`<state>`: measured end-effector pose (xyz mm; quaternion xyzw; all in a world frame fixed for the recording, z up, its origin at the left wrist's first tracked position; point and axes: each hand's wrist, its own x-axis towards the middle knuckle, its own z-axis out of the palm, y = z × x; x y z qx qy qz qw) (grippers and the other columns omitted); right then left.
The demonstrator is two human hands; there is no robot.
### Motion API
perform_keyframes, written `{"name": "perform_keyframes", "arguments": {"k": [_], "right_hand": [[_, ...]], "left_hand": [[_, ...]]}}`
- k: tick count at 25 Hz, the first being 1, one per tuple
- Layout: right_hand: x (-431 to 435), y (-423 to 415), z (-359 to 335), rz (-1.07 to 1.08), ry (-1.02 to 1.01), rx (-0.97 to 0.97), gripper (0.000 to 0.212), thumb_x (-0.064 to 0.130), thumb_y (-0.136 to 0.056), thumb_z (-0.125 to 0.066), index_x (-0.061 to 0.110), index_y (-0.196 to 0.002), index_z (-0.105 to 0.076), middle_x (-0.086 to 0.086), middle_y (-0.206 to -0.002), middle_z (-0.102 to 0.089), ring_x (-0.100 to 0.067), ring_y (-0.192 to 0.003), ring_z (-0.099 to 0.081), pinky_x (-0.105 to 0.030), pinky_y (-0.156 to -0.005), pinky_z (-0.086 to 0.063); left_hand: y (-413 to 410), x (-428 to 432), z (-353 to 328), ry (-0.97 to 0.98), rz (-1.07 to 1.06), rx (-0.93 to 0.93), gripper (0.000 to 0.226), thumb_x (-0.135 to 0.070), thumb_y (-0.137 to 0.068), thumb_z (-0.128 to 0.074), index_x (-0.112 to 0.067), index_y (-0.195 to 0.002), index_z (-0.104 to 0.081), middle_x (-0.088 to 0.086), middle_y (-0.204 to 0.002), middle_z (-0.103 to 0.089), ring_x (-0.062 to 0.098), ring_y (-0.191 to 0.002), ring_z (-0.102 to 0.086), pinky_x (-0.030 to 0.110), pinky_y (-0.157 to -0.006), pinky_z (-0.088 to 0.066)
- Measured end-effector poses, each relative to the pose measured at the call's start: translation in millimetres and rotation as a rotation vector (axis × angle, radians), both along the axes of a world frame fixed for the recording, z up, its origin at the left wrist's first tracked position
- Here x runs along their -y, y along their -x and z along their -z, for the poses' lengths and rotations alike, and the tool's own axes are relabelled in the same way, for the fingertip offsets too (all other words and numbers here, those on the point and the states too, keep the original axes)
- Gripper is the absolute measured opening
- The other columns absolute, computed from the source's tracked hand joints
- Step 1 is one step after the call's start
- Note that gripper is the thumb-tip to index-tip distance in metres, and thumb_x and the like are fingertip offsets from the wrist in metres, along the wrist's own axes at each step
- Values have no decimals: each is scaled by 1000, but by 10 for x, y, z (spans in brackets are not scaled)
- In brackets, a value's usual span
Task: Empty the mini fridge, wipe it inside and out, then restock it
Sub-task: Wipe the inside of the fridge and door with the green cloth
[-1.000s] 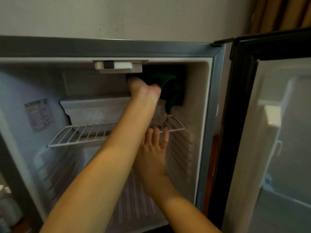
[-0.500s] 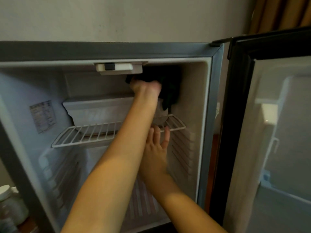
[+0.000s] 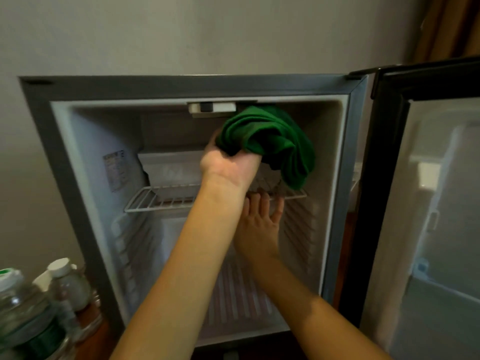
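Item: green cloth point(image 3: 270, 141), bunched, inside the upper right of the mini fridge point(image 3: 181, 85). We see the left hand point(image 3: 228, 165) clenched round one end of it. The rest billows up and to the right of the grip, and a fold hangs down past it towards the wire shelf point(image 3: 161, 203).

Just above and left of the grip: a white control unit point(image 3: 211, 107) with a dark switch, on the fridge ceiling.

Left of the grip, partly behind the wrist: a white freezer box point(image 3: 171, 170), sitting on the wire shelf.

Below the grip: the right hand point(image 3: 259, 224), holding nothing, fingers straight and pointing up, tips at the front edge of the shelf. Whether they touch it we cannot tell.

Further left of the grip: a printed label point(image 3: 114, 167) on the inner side wall.

Well right of the grip: the door point(image 3: 389, 178), swung open, with white liner and moulded pockets.

Far below and left of the grip, outside the cabinet: capped plastic bottles point(image 3: 23, 307), standing together.
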<state>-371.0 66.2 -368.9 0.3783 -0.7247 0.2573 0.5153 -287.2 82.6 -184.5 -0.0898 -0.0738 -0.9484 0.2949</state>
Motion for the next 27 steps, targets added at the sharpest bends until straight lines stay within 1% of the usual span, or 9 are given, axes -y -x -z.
{"name": "perform_keyframes", "arguments": {"k": [3,5,7,11,13,15,18,23,27], "right_hand": [[-25,32,-12,2,-12,-6,70,13,-50,-74,10,-113,-42,-12,-110,-55,-32,-113,-39,-58,-105,-20],[-44,11,-10,32,-28,-20,71,11,-49,-69,8,-117,-48,-13,-115,-52,-33,-112,-39,-57,-101,-25],[-41,-44,-15,46,-22,1,64,7,-53,-59,4,-117,-54,-18,-113,-57,-34,-114,-37,-56,-103,-18],[-43,-137,-50,29,4,103,43,2,-62,-53,7,-105,-45,-18,-102,-50,-35,-113,-38,-58,-110,-13],[-59,-128,-45,21,-10,102,41,2,-63,-49,8,-103,-42,-19,-102,-50,-35,-114,-38,-57,-110,-11],[-52,-112,-27,18,-16,102,42,2,-61,-48,8,-102,-43,-19,-103,-51,-35,-116,-38,-57,-111,-9],[-27,-136,-16,26,5,96,45,2,-59,-50,5,-104,-47,-18,-104,-49,-36,-117,-38,-57,-111,-8],[11,-105,-3,15,6,85,56,1,-58,-53,8,-113,-46,-11,-110,-37,-35,-121,-36,-56,-112,-2],[45,-108,5,9,36,101,55,5,-59,-48,9,-114,-46,-10,-109,-36,-35,-120,-36,-55,-113,-1]], "left_hand": [[-284,-98,129,91,-4,-32,37,-8,-80,-39,19,-99,-55,24,-115,-55,37,-121,-48,46,-89,-34],[-496,-7,281,184,-157,58,46,-18,-96,-32,13,-82,-64,24,-87,-68,36,-87,-63,44,-74,-44],[-725,180,347,248,-344,146,47,-27,-100,-32,2,-85,-66,19,-78,-70,32,-69,-67,43,-65,-50],[-780,601,318,112,-594,170,34,-30,-96,-47,-6,-116,-59,17,-108,-64,33,-98,-59,45,-93,-47],[-636,623,251,98,-600,123,32,-33,-95,-49,-9,-113,-59,17,-120,-60,33,-109,-55,46,-104,-40],[-487,607,164,129,-547,4,37,-37,-97,-44,-9,-114,-60,17,-122,-60,34,-114,-54,45,-103,-40],[-314,760,17,94,-489,-51,47,-38,-100,-37,-11,-136,-49,19,-136,-51,35,-128,-46,41,-98,-39],[-62,1075,-80,-26,-496,-77,48,-33,-102,-30,-20,-148,-26,6,-153,-25,26,-141,-26,31,-111,-26],[2,1021,-65,-30,-520,-40,48,-35,-102,-32,-18,-147,-32,7,-152,-31,26,-140,-31,30,-110,-27]]}}
